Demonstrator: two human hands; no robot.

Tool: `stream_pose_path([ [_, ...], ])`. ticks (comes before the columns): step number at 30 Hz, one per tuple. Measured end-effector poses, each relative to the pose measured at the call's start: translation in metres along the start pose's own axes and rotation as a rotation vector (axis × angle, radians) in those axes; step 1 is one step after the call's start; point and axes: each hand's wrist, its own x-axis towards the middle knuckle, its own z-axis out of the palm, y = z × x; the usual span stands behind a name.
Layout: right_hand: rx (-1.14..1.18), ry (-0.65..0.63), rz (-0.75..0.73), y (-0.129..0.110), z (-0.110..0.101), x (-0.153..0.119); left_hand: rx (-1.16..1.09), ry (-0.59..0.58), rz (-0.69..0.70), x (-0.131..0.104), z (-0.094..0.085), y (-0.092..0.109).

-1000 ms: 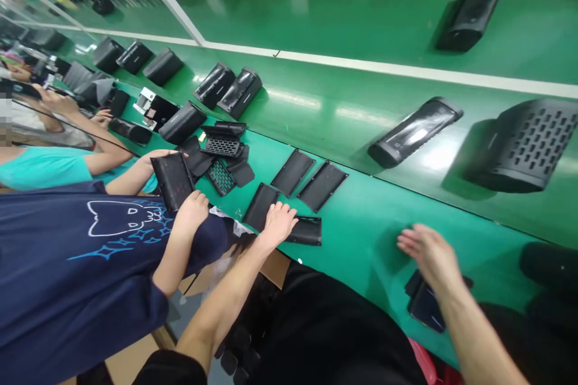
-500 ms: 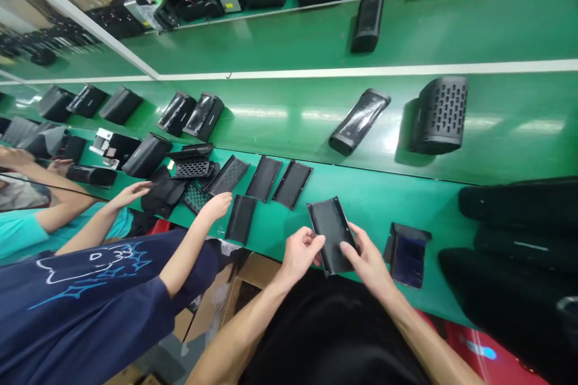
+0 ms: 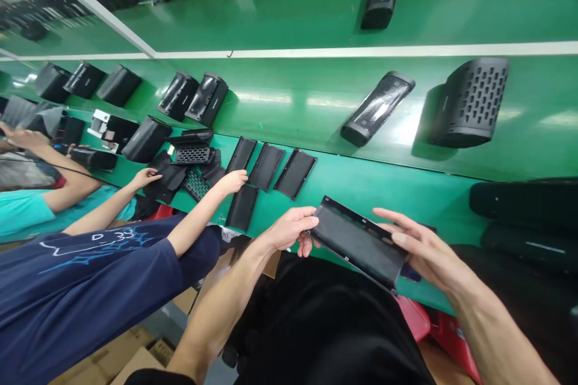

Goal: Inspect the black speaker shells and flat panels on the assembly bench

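A black rectangular speaker panel [image 3: 356,240], shallow with raised edges and small tabs, is tilted in front of me above the bench. My left hand [image 3: 295,228] pinches its left end between thumb and fingers. At the other end, my right hand [image 3: 418,246] has its thumb at the panel's edge and grips it loosely, with the index finger stretched out above. Partly hidden behind my right hand lies a dark flat piece [image 3: 410,271]. Similar panels [image 3: 295,173] [image 3: 266,165] lie on the bench to the left.
A co-worker's hand [image 3: 232,181] touches panels at left, near perforated grilles [image 3: 192,155]. Speaker housings [image 3: 469,102] [image 3: 377,108] stand on the green surface [image 3: 280,96] beyond the bench. Dark bulky cases [image 3: 524,204] are at right. A red stool [image 3: 413,316] is below the bench edge.
The panel has turned from nearly upright to lengthwise, slanting down to the right, and my hands have spread apart. My view has shifted. The co-worker's hand has moved among the panels.
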Motion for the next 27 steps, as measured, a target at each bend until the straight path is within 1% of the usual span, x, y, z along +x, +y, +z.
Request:
stream_pose_path([
  [2,0.135,0.084,-0.019,0.014,-0.001,-0.003,-0.054,0.061,0.054,-0.004,0.004,-0.007],
  [5,0.242,0.204,-0.026,0.032,0.002,-0.006,-0.094,0.089,0.089,-0.007,0.008,-0.017],
  [7,0.254,0.297,-0.022,0.038,0.008,-0.004,-0.111,0.085,0.088,-0.007,0.008,-0.022],
  [9,0.234,0.348,-0.022,0.036,0.015,-0.001,-0.130,0.083,0.083,-0.007,0.008,-0.026],
  [12,0.185,0.337,-0.038,0.028,0.021,0.003,-0.143,0.077,0.086,-0.008,0.007,-0.029],
  [15,0.136,0.347,-0.057,0.022,0.022,0.004,-0.143,0.076,0.093,-0.010,0.007,-0.030],
  [18,0.086,0.360,-0.079,0.020,0.021,0.005,-0.147,0.083,0.091,-0.011,0.007,-0.031],
  [23,0.017,0.330,-0.099,0.017,0.020,0.003,-0.144,0.093,0.057,-0.012,0.011,-0.031],
  [27,-0.026,0.319,-0.135,0.018,0.018,0.002,-0.151,0.110,0.056,-0.012,0.012,-0.030],
])
